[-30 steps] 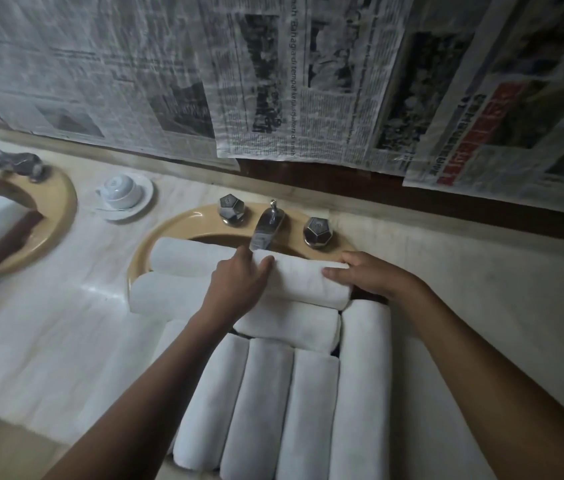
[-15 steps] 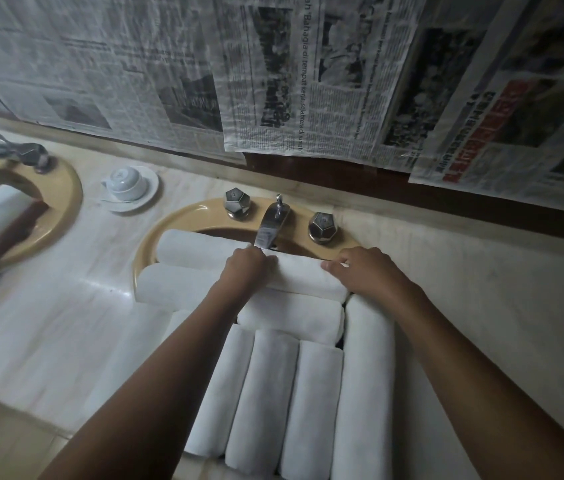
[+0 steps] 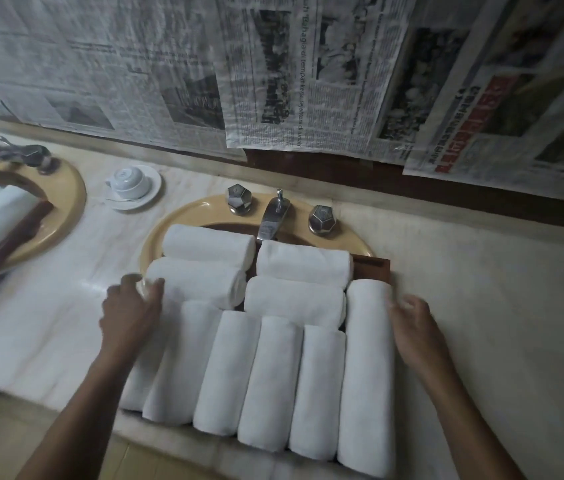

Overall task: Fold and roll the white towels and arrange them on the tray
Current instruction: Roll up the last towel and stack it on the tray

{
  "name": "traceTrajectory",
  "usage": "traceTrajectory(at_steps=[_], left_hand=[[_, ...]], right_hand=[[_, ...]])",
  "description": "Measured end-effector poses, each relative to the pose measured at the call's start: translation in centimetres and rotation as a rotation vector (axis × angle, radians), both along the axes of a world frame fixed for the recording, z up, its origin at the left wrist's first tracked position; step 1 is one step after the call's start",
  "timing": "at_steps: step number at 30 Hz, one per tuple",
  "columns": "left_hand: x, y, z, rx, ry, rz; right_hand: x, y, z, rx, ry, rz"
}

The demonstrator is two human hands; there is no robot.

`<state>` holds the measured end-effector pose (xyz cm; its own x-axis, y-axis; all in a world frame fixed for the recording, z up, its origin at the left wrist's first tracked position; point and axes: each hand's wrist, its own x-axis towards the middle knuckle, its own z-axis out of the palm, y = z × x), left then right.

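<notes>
Several rolled white towels lie on a dark wooden tray (image 3: 372, 268) set over the beige sink (image 3: 183, 220). Two pairs lie crosswise at the back, and a row lies lengthwise in front. My left hand (image 3: 130, 306) is at the tray's left side, thumb and fingers round the left end of the second crosswise towel (image 3: 197, 284). My right hand (image 3: 412, 323), blurred, hovers with loose fingers just right of the long towel (image 3: 367, 372) on the tray's right edge. It holds nothing.
A chrome tap (image 3: 273, 216) with two knobs stands just behind the back towels. An upturned white cup on a saucer (image 3: 131, 183) sits at the back left. A second sink (image 3: 62, 199) with towels lies far left. Newspaper covers the wall.
Both hands left the far right crosswise towel and moved outward and nearer: the left to the tray's left side, the right to its right side. The camera moved closer.
</notes>
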<state>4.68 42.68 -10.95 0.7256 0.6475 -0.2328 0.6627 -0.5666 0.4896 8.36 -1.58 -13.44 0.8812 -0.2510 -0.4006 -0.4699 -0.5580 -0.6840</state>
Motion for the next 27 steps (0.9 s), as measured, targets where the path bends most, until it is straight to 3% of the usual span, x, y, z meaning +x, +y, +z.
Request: traceTrajectory(at_steps=[2, 5, 10, 16, 19, 22, 25, 27], left_hand=[[-2.2, 2.4, -1.2, -0.175, 0.126, 0.049], [-4.3, 2.3, -1.3, -0.336, 0.109, -0.075], [-7.6, 1.1, -1.5, -0.281, 0.117, -0.176], [-8.5, 1.8, -2.2, -0.3, 0.106, -0.14], [-7.6, 1.9, -1.8, -0.185, -0.029, -0.104], [-5.4, -0.6, 0.1, -0.067, -0.268, -0.174], [-1.6, -5.2, 2.2, -0.157, -0.432, -0.278], [1.3, -8.7, 3.1, -0.247, -0.406, -0.385]], right_hand=[[-3.3, 0.5, -1.3, 0.13, 0.09, -0.055], [-5.8, 1.8, -2.4, 0.244, 0.115, -0.124], [-6.4, 2.1, -2.5, 0.162, 0.082, -0.148], [-6.0, 2.4, -0.5, 0.002, 0.123, -0.088], [-3.7, 3.3, 1.8, -0.23, -0.098, 0.001], [0.3, 4.9, 3.6, -0.258, -0.225, 0.091], [4.2, 6.4, 4.1, -0.302, -0.184, 0.148], [6.0, 7.3, 4.1, -0.405, -0.072, 0.195]])
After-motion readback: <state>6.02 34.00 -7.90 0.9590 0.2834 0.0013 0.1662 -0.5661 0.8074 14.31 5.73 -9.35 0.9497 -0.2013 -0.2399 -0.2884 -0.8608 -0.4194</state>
